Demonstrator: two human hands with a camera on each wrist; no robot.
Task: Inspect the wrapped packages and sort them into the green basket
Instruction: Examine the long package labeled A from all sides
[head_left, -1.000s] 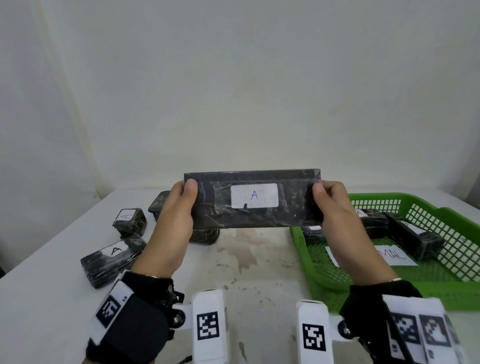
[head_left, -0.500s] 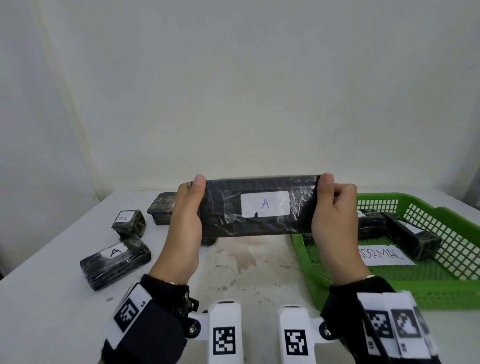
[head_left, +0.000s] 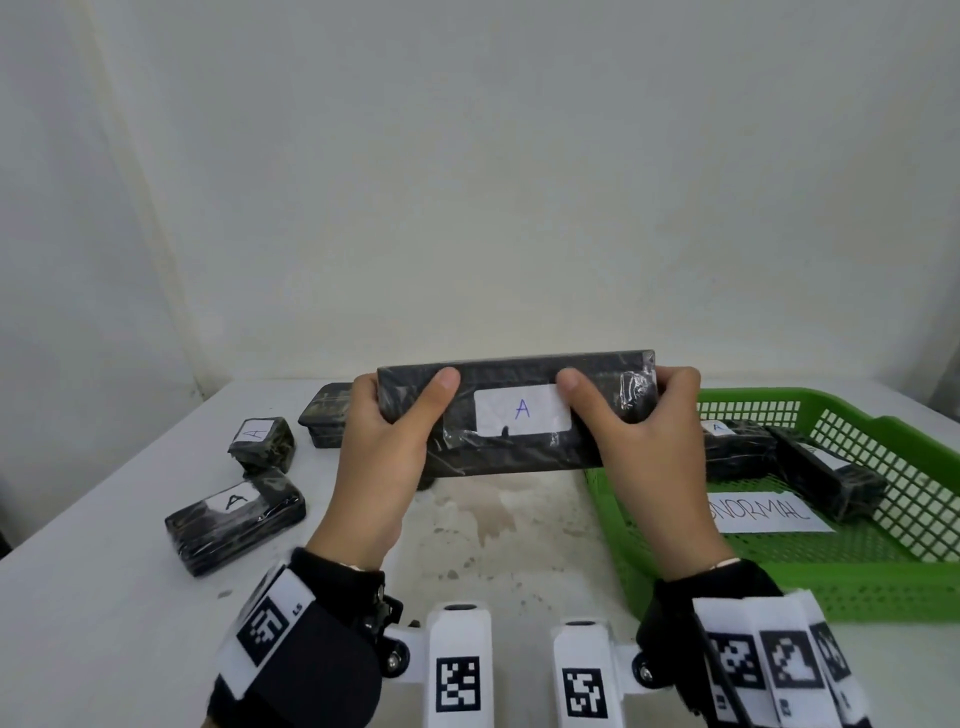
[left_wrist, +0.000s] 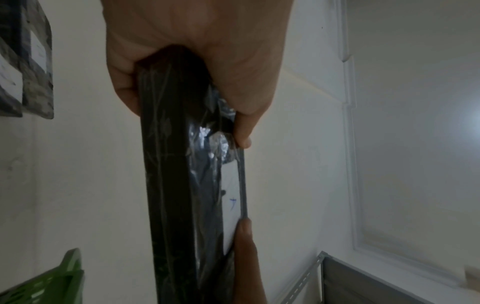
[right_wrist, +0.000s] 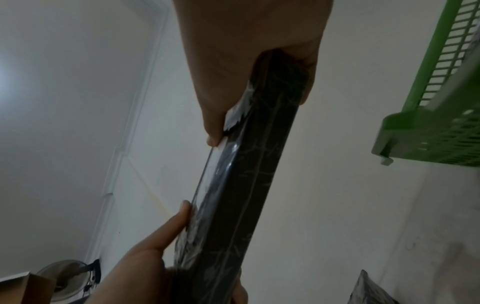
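I hold a long black plastic-wrapped package (head_left: 519, 447) with a white label marked "A" (head_left: 522, 410) up above the table, its labelled face toward me. My left hand (head_left: 384, 441) grips its left end, thumb on the front. My right hand (head_left: 644, 436) grips the right end, thumb touching the label's edge. The wrist views show the package (left_wrist: 179, 185) (right_wrist: 246, 185) edge-on, pinched between thumbs and fingers. The green basket (head_left: 893, 587) sits at the right, holding two wrapped packages (head_left: 737, 452) (head_left: 826, 478) and a paper reading "NORMAL" (head_left: 763, 512).
Three more wrapped packages lie on the white table at the left: a flat one marked "A" (head_left: 236, 514), a small cube (head_left: 262, 441) and one behind my left hand (head_left: 324, 415). A stained patch (head_left: 488, 519) marks the table's middle. A white wall stands behind.
Both hands have slid inward along the package, thumbs now over its front face near the label. The package has tilted slightly, its top edge showing.
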